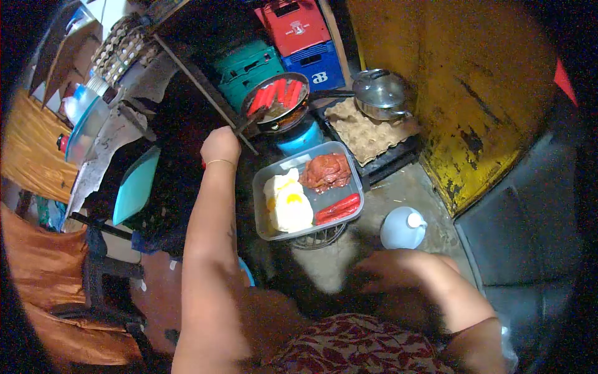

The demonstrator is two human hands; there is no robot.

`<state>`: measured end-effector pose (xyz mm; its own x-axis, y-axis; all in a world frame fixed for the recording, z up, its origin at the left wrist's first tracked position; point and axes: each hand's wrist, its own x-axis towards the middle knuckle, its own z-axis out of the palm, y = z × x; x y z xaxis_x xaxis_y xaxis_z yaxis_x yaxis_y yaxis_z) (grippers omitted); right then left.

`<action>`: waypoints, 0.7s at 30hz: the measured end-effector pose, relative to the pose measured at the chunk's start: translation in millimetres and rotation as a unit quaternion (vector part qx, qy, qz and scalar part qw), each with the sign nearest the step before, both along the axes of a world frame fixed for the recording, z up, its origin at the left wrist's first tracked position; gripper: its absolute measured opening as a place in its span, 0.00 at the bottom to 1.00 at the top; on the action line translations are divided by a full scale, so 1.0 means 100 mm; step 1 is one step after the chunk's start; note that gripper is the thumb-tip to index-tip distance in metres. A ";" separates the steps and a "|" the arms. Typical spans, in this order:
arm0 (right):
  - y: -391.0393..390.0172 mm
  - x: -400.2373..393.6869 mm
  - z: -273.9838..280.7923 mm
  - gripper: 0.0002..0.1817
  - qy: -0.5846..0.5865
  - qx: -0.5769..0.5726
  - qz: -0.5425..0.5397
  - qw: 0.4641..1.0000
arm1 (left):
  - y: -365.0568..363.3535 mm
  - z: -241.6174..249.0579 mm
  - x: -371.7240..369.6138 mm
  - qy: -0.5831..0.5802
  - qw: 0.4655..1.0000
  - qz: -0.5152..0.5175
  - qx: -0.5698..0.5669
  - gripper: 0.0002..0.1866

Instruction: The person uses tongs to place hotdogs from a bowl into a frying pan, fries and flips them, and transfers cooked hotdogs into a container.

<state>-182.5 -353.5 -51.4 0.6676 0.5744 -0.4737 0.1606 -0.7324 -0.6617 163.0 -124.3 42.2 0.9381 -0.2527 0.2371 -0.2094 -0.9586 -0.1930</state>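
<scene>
My left hand (221,147) is closed around the handle of a dark utensil, whose far end reaches into the frying pan (278,103). Several red sausages (288,92) lie in that pan, above a blue object (301,138). Nearer to me, a clear plastic container (265,233) holds fried eggs (291,207), a reddish-brown pile of meat (326,171) and red sausages (338,209). My right hand (374,271) hangs in shadow below the container; its fingers are too dark to read.
A lidded pot (379,93) rests behind brown cardboard (367,132) at the right. Red (297,28), blue (316,64) and green crates (249,71) stand at the back. A whitish jug (402,229) is on the floor. Egg trays (123,51) lie at upper left.
</scene>
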 end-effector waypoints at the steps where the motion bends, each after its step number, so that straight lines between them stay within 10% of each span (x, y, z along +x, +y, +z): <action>1: 0.00 0.00 -0.02 0.30 0.002 0.025 -0.002 1.000 | 0.01 -0.01 0.01 -0.002 1.000 0.002 0.000 0.14; 12: -0.02 -0.08 0.24 0.29 -0.007 0.021 -0.059 0.998 | -0.06 -0.09 0.12 -0.028 1.000 0.009 -0.009 0.14; 21: -0.09 -0.03 0.02 0.29 -0.004 0.044 -0.028 0.999 | -0.18 0.18 0.21 -0.096 0.976 -0.010 0.196 0.13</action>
<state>-185.9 -362.8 -49.9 0.7033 0.5757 -0.4170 0.1275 -0.6792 -0.7228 183.9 -142.2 60.6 0.8799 -0.3768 0.2896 -0.1512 -0.7997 -0.5810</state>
